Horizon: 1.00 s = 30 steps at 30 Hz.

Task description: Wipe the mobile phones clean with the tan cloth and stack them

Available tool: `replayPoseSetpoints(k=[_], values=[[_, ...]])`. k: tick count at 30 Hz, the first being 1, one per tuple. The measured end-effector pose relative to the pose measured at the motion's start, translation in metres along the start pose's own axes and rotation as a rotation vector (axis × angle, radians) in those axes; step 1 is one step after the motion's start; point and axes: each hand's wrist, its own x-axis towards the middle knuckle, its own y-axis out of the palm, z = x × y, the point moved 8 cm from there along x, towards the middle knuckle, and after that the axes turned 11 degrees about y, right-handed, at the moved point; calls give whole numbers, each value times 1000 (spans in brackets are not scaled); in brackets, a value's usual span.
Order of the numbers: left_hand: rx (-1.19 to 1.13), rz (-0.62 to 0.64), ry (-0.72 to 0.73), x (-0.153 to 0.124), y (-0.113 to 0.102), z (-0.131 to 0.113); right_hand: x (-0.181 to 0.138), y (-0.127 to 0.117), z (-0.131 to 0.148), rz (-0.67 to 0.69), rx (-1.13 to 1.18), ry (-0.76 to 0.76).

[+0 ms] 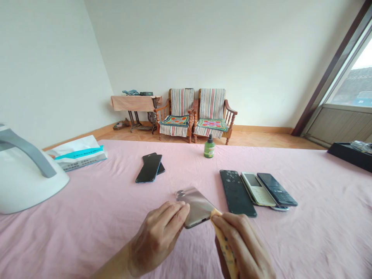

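My left hand (158, 236) grips a silver-grey smartphone (196, 205) by its near end, back side up, camera lens at the far end. My right hand (242, 248) is closed on a yellow-orange cloth (222, 240) whose tip touches the phone's right edge. Both hands are low over the pink sheet (101, 209) near the front edge.
Three phones (236, 192) lie side by side to the right, two dark phones (149, 167) stacked at centre-left. A green bottle (209, 146) stands behind. A white appliance (23, 174) and a packet (80, 153) sit left, a black tray (350, 155) right. Two chairs stand by the wall.
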Motion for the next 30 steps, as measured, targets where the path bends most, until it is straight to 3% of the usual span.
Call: replayPoseSetpoints(k=[12,19,23,26,30], values=[[-16,6,-6,-3,3,2,-2,-2,-1,-29,3,56],[-7,1,2,0,2,1,-6,1,-11,33,2,112],[-4,6,10,1,2,0,-5,2,6,10,31,17],[-4,-4,-1,1,2,4,-5,9,5,100,73,21],[-2,-12,3,-3,7,12,-12,19,-20,212,74,138]])
